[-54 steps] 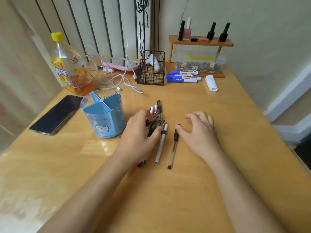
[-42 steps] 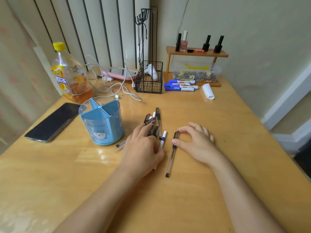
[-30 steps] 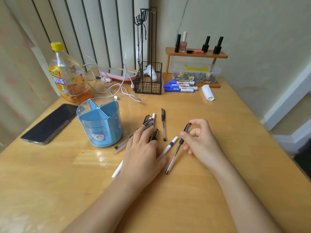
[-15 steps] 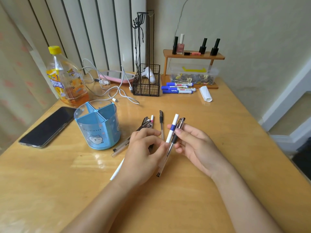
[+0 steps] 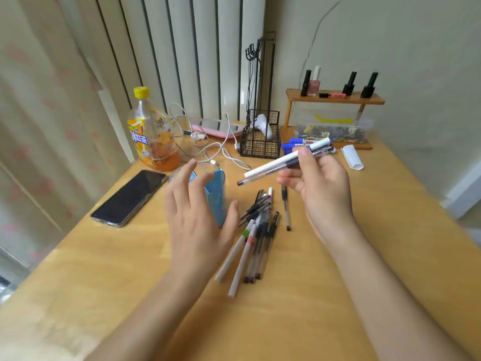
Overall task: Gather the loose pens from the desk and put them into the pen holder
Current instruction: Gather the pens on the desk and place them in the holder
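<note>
My right hand is raised above the desk and grips two pens, one white and one clear with a dark tip, both pointing left toward the holder. The blue pen holder stands left of centre, mostly hidden behind my left hand. That hand hovers in front of it with fingers spread and nothing in it. Several loose pens lie in a bundle on the desk between my hands, and one single pen lies just to their right.
A black phone lies at the left, and an orange drink bottle stands behind it. White cables, a wire basket, blue markers and a wooden shelf with small bottles line the back. A white cap lies at the right.
My right hand lifted the two pens off the desk and swung their tips left. My left hand let go of them and moved left in front of the holder, opening its fingers.
</note>
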